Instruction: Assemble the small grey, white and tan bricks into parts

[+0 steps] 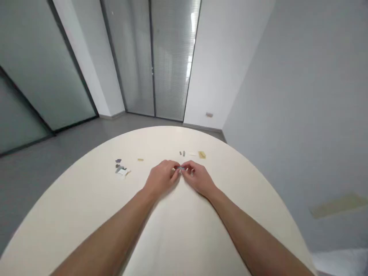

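Both hands meet over the middle of a round white table (184, 237). Between the fingertips sits a small bluish piece (180, 168), mostly covered by the fingers and too small to name. My left hand (164, 175) pinches its left end with thumb and forefinger. From the other side, my right hand (198, 176) grips the right end the same way. Just beyond the hands lie two small dark grey pieces (184, 153), a thin white piece (193, 154) and a flat yellowish piece (202, 155).
To the left are a thin tan strip (140, 159) and a loose cluster of grey and white pieces (123, 171), with dark bits (118, 160) behind it. A grey wall (301, 115) stands close on the right. Glass doors (152, 57) rise beyond the table.
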{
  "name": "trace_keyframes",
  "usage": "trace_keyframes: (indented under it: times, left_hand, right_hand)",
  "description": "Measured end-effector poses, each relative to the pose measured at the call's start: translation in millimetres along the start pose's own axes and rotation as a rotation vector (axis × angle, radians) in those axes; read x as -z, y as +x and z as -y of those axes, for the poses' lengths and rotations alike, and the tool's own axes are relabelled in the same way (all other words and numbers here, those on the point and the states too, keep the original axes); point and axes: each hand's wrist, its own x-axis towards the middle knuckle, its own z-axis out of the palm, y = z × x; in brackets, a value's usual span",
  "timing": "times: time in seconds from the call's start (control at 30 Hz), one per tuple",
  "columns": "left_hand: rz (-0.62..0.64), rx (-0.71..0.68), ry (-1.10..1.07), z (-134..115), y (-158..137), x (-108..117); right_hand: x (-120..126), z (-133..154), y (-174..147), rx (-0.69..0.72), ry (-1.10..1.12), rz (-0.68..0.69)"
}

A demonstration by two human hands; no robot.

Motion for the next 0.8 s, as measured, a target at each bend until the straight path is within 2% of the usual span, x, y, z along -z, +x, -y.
trace_keyframes:
  times: [0.8]
  left_hand:
    - [-0.013,-0.009,0.003,-1.8,-2.6,1.9]
  right_hand:
    - [1.1,0.7,-1.3,0.008,0.019,-0.001]
